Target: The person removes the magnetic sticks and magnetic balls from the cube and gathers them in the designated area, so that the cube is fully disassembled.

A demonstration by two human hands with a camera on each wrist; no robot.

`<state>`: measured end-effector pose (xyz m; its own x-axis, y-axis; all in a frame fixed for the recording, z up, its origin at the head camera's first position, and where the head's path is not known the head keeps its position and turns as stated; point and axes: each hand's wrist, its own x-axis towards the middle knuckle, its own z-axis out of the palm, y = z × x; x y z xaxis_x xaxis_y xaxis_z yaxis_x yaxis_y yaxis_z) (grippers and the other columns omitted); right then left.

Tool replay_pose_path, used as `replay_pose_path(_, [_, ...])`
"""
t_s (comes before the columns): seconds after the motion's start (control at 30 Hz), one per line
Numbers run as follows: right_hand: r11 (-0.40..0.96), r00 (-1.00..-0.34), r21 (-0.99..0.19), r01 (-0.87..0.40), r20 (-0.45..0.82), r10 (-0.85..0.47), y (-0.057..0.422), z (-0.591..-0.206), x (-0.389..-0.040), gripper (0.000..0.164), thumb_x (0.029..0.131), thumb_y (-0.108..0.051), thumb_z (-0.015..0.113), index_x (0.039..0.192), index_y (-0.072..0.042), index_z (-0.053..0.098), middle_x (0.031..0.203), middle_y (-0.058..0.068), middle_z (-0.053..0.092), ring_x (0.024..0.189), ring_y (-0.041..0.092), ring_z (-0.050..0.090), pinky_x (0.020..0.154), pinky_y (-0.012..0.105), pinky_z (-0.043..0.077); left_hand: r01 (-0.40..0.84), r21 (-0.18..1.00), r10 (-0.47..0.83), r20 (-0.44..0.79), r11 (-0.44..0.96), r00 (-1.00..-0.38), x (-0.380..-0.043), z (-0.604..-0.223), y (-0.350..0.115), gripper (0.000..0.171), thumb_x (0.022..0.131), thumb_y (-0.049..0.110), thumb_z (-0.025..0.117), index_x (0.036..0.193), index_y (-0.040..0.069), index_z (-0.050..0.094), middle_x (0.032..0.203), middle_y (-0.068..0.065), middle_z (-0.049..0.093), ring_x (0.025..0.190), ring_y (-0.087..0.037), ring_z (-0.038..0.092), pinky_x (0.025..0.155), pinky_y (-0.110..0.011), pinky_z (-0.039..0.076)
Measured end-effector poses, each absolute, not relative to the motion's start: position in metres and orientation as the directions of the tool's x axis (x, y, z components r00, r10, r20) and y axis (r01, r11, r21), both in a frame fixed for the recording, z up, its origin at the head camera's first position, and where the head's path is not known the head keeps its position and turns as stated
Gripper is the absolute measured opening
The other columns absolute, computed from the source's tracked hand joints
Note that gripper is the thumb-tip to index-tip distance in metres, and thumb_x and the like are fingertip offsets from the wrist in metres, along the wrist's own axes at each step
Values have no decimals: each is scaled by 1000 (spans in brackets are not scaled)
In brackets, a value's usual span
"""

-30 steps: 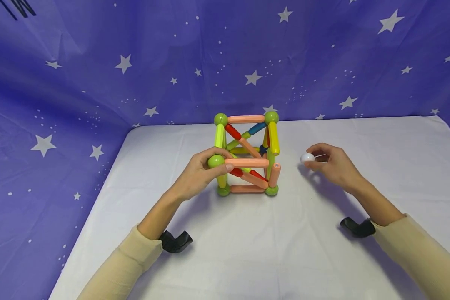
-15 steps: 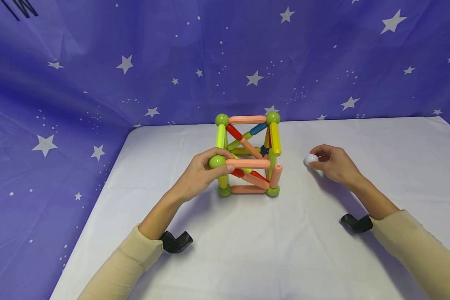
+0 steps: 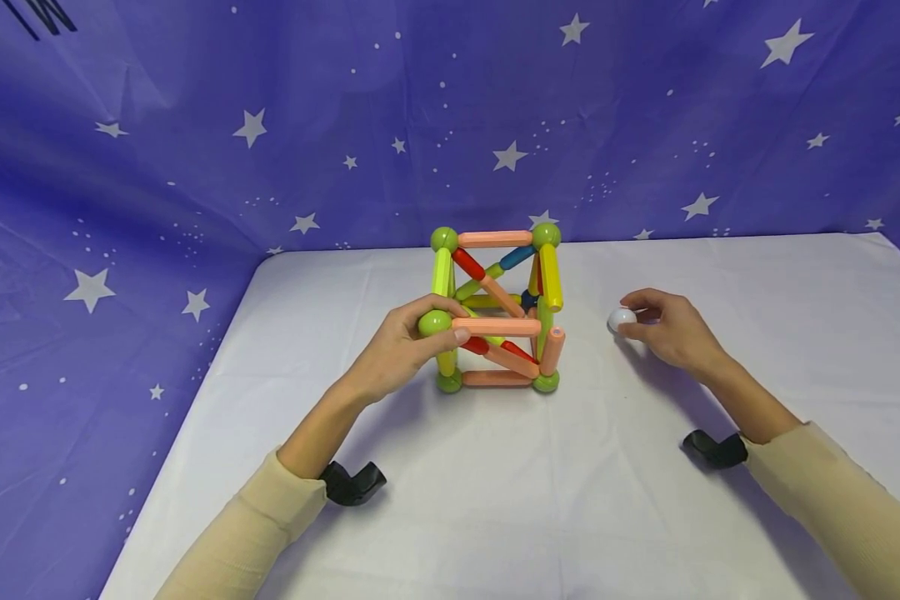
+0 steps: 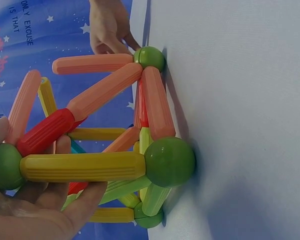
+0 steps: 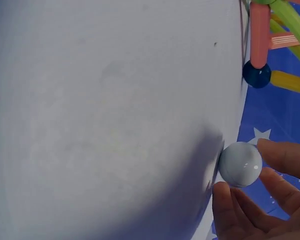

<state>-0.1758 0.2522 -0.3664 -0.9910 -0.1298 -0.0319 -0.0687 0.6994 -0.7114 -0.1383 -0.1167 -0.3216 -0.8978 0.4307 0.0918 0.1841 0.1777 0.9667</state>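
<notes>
A cube-shaped frame of coloured rods and balls (image 3: 495,239) stands on the white cloth. My left hand (image 3: 386,346) grips its near upper left corner, fingers and thumb round a green ball (image 3: 434,323) and the end of a salmon rod (image 3: 498,327). That rod's right end has no ball on it. Below it, another salmon rod (image 3: 552,352) rises from a lower green ball (image 3: 546,381), its top bare. To the right of the frame, my right hand (image 3: 667,329) pinches a white ball (image 5: 240,164) between thumb and fingers, at or just above the cloth.
White cloth (image 3: 450,517) covers the table. Behind and to the left hangs a purple starry backdrop (image 3: 390,100). A black wrist mount (image 3: 352,485) sits at the left wrist, another black mount (image 3: 715,450) at the right.
My right hand has shifted slightly right with the white ball and lowered it towards the cloth, then stayed still. The left hand and the frame hold their place.
</notes>
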Motion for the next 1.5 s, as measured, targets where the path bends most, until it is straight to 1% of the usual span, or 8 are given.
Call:
replay_pose_path(0.13, [684, -993, -723, -99, 27, -115, 250, -361, -172, 40, 90, -12, 70, 126, 2, 59, 129, 26, 57, 118, 44, 54, 91, 50, 44, 182, 968, 431, 92, 172, -898, -138, -322, -117, 22, 95, 15, 66, 116, 9, 65, 85, -8, 54, 67, -20, 38, 58, -27, 30])
replay_pose_path(0.3, [647, -989, -748, -149, 114, -96, 242, -349, -164, 36, 92, -15, 69, 123, 0, 62, 130, 22, 55, 113, 39, 57, 82, 27, 49, 176, 968, 428, 86, 176, -899, -138, -322, -118, 23, 95, 16, 66, 117, 10, 65, 85, -8, 53, 67, -20, 37, 58, -27, 29])
replay_pose_path(0.43, [588, -974, -779, -218, 206, -88, 225, -334, -157, 30, 93, -15, 68, 119, -1, 66, 120, 16, 62, 102, 18, 60, 76, 12, 47, 172, 969, 428, 82, 177, -900, -138, -323, -118, 23, 95, 16, 66, 116, 10, 65, 81, -8, 49, 65, -19, 36, 57, -27, 28])
replay_pose_path(0.57, [508, -966, -822, -259, 235, -113, 204, -317, -153, 26, 96, -19, 65, 117, -5, 67, 112, 10, 66, 92, 7, 62, 76, 16, 50, 174, 968, 426, 83, 179, -901, -137, -323, -118, 23, 95, 16, 67, 116, 9, 65, 77, -8, 45, 62, -19, 34, 55, -27, 27])
replay_pose_path(0.7, [443, -965, -858, -260, 212, -156, 185, -306, -156, 28, 98, -25, 64, 119, -8, 66, 111, 8, 66, 85, 17, 65, 66, 24, 50, 176, 969, 426, 86, 176, -901, -137, -322, -118, 23, 95, 16, 67, 116, 9, 65, 77, -8, 45, 63, -19, 34, 56, -27, 28])
replay_pose_path(0.87, [387, -964, -889, -244, 178, -199, 168, -298, -167, 38, 97, -28, 64, 127, -4, 61, 122, 11, 60, 99, 26, 65, 83, 28, 53, 179, 968, 432, 87, 175, -898, -137, -322, -117, 23, 95, 16, 66, 117, 9, 65, 81, -9, 48, 65, -19, 35, 56, -27, 28])
replay_pose_path(1.03, [313, -976, -939, -145, 83, -202, 160, -294, -176, 43, 92, -20, 71, 131, -6, 58, 127, 16, 52, 104, 34, 64, 82, 29, 56, 182, 966, 431, 87, 182, -898, -137, -321, -117, 22, 95, 16, 66, 116, 9, 65, 81, -9, 47, 64, -19, 35, 56, -27, 29])
replay_pose_path(1.5, [353, -961, -933, -77, -25, -276, 162, -288, -180, 57, 91, -12, 68, 144, -9, 48, 129, 16, 48, 101, 33, 65, 86, 34, 52, 196, 963, 434, 100, 184, -895, -139, -323, -118, 21, 95, 15, 67, 115, 10, 65, 79, -8, 48, 62, -19, 34, 55, -27, 27])
